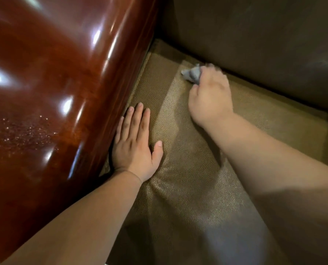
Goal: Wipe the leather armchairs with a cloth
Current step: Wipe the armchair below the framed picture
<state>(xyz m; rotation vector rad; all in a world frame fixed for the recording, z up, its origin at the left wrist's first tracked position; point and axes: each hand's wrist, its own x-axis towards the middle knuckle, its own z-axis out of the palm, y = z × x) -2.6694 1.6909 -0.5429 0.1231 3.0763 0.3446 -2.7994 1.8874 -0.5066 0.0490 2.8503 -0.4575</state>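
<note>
Grey cloth (192, 73) bunched in my right hand (209, 96), rubbing the seat (188, 188) near the backrest (264, 44), left hand (136, 142) flat and holding nothing, so I'd guess most of the seat and the glossy arm (50, 92) remain.

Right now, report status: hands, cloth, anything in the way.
Left hand flat on the seat cushion. Right hand grips the grey cloth, at the back of the seat. Glossy wooden armrest close on the left. Nothing blocking.
</note>
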